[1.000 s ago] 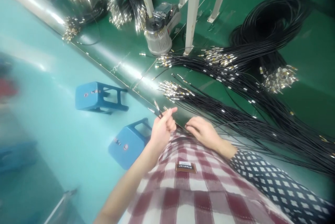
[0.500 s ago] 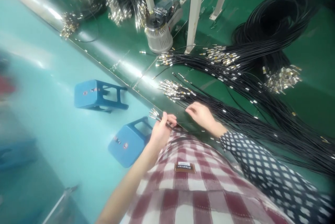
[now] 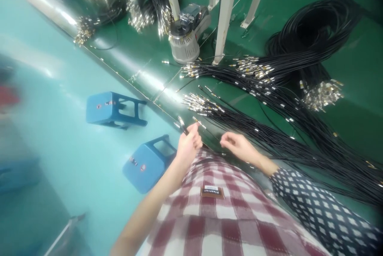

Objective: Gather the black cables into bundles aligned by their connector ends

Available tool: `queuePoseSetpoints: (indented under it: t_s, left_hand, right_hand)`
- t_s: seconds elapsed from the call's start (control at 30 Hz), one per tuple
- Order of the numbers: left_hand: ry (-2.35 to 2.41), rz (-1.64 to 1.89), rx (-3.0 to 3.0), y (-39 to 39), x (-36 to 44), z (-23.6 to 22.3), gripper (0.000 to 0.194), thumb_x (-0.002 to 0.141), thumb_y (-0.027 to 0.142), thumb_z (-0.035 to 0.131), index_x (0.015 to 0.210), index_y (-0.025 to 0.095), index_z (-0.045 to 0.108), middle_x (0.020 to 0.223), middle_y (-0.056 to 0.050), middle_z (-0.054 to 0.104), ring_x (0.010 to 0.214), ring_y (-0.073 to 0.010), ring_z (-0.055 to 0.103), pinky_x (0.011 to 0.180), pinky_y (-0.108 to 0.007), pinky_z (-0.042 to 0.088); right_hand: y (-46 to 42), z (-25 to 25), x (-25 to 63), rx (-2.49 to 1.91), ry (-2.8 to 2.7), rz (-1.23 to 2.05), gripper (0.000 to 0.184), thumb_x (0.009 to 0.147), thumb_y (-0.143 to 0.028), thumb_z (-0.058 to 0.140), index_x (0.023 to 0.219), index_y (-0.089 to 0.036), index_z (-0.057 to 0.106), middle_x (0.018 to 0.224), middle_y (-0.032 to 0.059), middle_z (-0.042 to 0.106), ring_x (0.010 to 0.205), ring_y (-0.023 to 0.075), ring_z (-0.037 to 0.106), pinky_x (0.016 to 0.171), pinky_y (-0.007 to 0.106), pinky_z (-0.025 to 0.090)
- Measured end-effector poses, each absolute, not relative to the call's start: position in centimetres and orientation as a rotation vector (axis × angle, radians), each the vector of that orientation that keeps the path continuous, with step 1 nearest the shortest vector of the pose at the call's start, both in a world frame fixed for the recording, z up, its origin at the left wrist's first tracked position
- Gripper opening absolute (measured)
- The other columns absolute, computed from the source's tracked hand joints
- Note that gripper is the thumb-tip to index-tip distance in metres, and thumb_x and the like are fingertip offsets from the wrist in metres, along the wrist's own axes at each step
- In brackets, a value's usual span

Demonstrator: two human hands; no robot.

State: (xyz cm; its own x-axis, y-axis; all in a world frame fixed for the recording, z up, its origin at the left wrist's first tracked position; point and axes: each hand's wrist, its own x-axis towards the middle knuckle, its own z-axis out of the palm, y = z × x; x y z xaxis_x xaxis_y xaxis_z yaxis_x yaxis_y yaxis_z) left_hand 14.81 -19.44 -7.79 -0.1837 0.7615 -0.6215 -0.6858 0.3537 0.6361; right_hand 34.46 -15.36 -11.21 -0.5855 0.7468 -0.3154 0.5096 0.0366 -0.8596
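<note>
My left hand (image 3: 188, 145) is closed around a small bunch of thin black cables (image 3: 183, 125), whose metal tips stick out past my fingers near the table's front edge. My right hand (image 3: 237, 146) is pinched on one thin black cable (image 3: 209, 129) that runs from it toward my left hand. Just beyond both hands lies a fan of black cables with silver and gold connectors (image 3: 201, 104) on the green table (image 3: 353, 56).
A grey round machine (image 3: 184, 34) stands at the back beside white frame legs (image 3: 227, 12). Large coils of black cable (image 3: 311, 28) and connector bundles (image 3: 321, 93) fill the right side. Two blue stools (image 3: 112, 108) stand on the teal floor at the left.
My right hand reached out to the cable fan, then drew back toward my body with a pinched cable. My left hand stayed close to the table edge with its bunch.
</note>
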Motion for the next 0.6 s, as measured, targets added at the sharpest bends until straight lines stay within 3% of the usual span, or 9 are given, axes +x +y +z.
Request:
queuePoseSetpoints:
  t_s: [0.23,0.43,0.6]
  left_hand:
    - [1.225,1.323,0.221,-18.9,16.0,-6.5,0.035,0.064,0.036,0.082,0.078,0.011,0.061,0.043,0.012,0.025,0.039,-0.0019,0.020,0.041,-0.019,0.014]
    - [1.229,1.186,0.416,-18.6,16.3,-6.1,0.042,0.065,0.036,0.081,0.094,0.009,0.068,0.047,0.011,0.027,0.041,-0.0021,0.020,0.042,-0.021,0.014]
    - [1.274,1.202,0.416,-18.2,16.5,-6.1,0.037,0.059,0.037,0.084,0.072,0.009,0.064,0.047,0.009,0.030,0.040,-0.0014,0.022,0.041,-0.021,0.014]
  right_hand:
    - [-16.4,-9.5,37.2,-1.156,-1.723,2.022,0.040,0.085,-0.056,0.055,0.079,-0.017,0.054,0.073,0.0027,0.062,0.068,0.0138,0.056,0.068,0.028,0.047]
    - [-16.5,-8.4,37.4,-1.130,-1.665,2.047,0.044,0.083,-0.061,0.056,0.080,-0.017,0.053,0.072,0.0015,0.059,0.064,0.0119,0.051,0.062,0.026,0.043]
    - [-17.0,-8.5,37.7,-1.119,-1.656,2.014,0.045,0.083,-0.063,0.054,0.079,-0.018,0.052,0.071,0.0021,0.059,0.066,0.0131,0.053,0.065,0.027,0.044]
